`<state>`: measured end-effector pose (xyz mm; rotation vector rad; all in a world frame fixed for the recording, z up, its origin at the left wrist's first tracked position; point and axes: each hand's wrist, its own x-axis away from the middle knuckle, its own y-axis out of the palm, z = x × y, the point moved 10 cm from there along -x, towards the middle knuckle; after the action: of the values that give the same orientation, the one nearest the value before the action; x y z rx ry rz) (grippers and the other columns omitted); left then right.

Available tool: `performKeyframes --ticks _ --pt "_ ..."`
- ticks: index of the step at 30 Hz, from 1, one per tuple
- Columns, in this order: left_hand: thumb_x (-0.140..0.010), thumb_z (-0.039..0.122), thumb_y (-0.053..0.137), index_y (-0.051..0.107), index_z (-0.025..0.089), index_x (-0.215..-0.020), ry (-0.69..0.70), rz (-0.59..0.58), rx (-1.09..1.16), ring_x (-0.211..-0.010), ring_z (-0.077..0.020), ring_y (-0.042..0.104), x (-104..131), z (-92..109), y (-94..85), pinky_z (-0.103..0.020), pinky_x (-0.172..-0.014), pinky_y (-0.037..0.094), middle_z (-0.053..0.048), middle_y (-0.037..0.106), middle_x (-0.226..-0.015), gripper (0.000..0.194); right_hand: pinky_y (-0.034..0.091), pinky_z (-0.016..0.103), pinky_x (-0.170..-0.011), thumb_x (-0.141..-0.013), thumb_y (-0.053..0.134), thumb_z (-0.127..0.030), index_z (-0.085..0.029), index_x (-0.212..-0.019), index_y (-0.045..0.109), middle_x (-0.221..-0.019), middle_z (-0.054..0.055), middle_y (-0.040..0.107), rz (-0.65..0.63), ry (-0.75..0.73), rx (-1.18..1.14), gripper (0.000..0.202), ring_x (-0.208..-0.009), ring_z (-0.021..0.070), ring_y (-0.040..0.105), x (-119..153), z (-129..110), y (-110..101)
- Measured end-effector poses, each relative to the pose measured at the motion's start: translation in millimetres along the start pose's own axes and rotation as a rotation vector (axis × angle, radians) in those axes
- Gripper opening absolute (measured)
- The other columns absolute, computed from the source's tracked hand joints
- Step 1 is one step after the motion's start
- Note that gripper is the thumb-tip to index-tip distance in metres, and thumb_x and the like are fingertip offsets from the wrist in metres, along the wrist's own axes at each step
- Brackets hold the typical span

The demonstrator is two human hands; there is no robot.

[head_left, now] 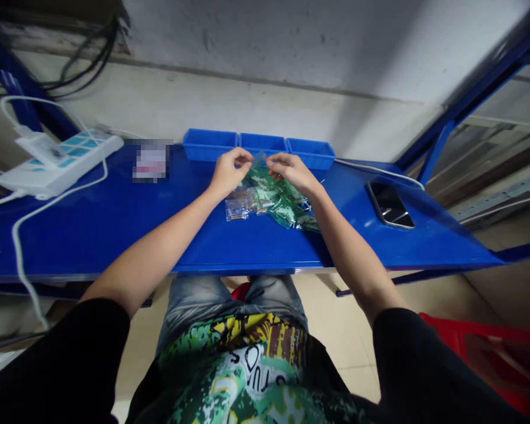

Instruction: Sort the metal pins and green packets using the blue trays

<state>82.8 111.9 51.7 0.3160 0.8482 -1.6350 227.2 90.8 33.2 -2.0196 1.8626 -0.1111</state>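
Between my two hands is a small clear plastic bag (259,159), held up over a pile on the table. My left hand (229,172) has thumb and forefinger pinched at its left side. On the other side, my right hand (294,171) is closed with its fingertips at the bag's right edge. Below them lies a heap of green plastic bags (285,213) with small metal pieces inside, too small to name. A clear packet (237,209) with thin brass-coloured pieces lies at the heap's left.
Three blue bins (212,141) line the back of the blue table (247,250). A phone (391,204) lies at right. On the left are a white power strip (66,162) with cables and a blurred-out packet (151,161). A red stool (481,347) stands lower right.
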Motion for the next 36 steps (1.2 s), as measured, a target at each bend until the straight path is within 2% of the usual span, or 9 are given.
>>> performKeyframes --ticks 5,9,13,17,22,26,29,32,36 --pt "-0.072 0.008 0.058 0.06 0.016 -0.079 0.002 0.009 0.019 -0.072 -0.0122 0.058 0 -2 -7.8 -0.026 -0.072 0.048 0.0 0.063 -0.078 0.01 0.039 0.021 -0.054 -0.081 0.06 -0.042 -0.015 -0.081 0.061 -0.064 -0.001 0.058 0.003 0.007 -0.009 0.028 -0.055 0.0085 0.051 1 -1 3" --pt "-0.071 0.013 0.062 0.062 0.015 -0.076 0.053 -0.065 -0.019 -0.077 -0.0134 0.058 3 10 1.0 -0.027 -0.071 0.048 -0.001 0.06 -0.082 0.005 0.04 0.021 -0.053 -0.084 0.049 -0.056 -0.016 -0.071 0.058 -0.061 0.0 0.057 0.046 0.018 -0.069 0.043 -0.054 0.0088 0.052 2 -2 2" --pt "-0.071 0.012 0.062 0.064 0.016 -0.074 0.114 -0.176 -0.081 -0.084 -0.0147 0.057 9 28 15.4 -0.025 -0.067 0.047 -0.002 0.057 -0.088 0.005 0.039 0.021 -0.052 -0.081 0.06 -0.04 -0.016 -0.07 0.058 -0.06 -0.001 0.057 0.056 0.001 -0.163 0.026 -0.052 0.0078 0.05 3 -5 7" --pt "-0.072 0.01 0.061 0.065 0.016 -0.076 0.118 -0.202 -0.113 -0.082 -0.0139 0.056 10 33 17.9 -0.027 -0.072 0.046 -0.002 0.056 -0.087 0.009 0.041 0.022 -0.054 -0.073 0.063 -0.02 -0.016 -0.075 0.057 -0.059 -0.003 0.057 0.071 -0.025 -0.166 0.007 -0.054 0.0088 0.051 3 -5 12" --pt "-0.074 0.012 0.06 0.067 0.018 -0.083 0.069 -0.193 -0.104 -0.085 -0.0149 0.055 11 26 18.7 -0.026 -0.069 0.045 -0.003 0.054 -0.093 0.012 0.045 0.026 -0.063 -0.076 0.058 -0.017 -0.017 -0.09 0.055 -0.068 -0.001 0.058 0.248 -0.046 -0.129 0.014 -0.064 0.0118 0.055 2 1 -4" --pt "-0.078 0.025 0.061 0.068 0.017 -0.083 0.051 -0.172 -0.112 -0.086 -0.0166 0.055 11 22 19.7 -0.029 -0.076 0.045 -0.004 0.055 -0.092 0.012 0.046 0.028 -0.071 -0.075 0.057 -0.016 -0.017 -0.091 0.056 -0.078 0.002 0.06 0.34 -0.102 -0.141 0.017 -0.074 0.0131 0.056 3 -2 -19" --pt "-0.087 0.038 0.049 0.068 0.016 -0.077 -0.043 -0.186 -0.098 -0.078 -0.0167 0.057 9 11 20.6 -0.031 -0.076 0.045 -0.004 0.059 -0.078 0.03 0.047 0.03 -0.073 -0.073 0.056 -0.014 -0.016 -0.086 0.058 -0.079 0.002 0.06 0.332 -0.136 -0.146 0.013 -0.074 0.0129 0.057 5 -8 -20" --pt "-0.091 0.048 0.035 0.066 0.017 -0.074 -0.206 -0.204 0.036 -0.063 -0.015 0.057 9 -8 22.6 -0.029 -0.065 0.045 -0.004 0.061 -0.067 0.048 0.046 0.032 -0.08 -0.073 0.056 -0.015 -0.016 -0.079 0.06 -0.089 0.004 0.06 0.295 -0.213 -0.028 0.008 -0.086 0.0152 0.057 10 -21 -9" --pt "-0.086 0.043 0.05 0.063 0.017 -0.073 -0.364 -0.158 0.272 -0.056 -0.0123 0.054 12 -25 23.4 -0.023 -0.051 0.041 -0.002 0.061 -0.064 0.032 0.04 0.039 -0.092 -0.073 0.058 -0.016 -0.018 -0.077 0.066 -0.109 0.008 0.051 0.305 -0.305 0.271 0.009 -0.108 0.0209 0.049 19 -36 9"
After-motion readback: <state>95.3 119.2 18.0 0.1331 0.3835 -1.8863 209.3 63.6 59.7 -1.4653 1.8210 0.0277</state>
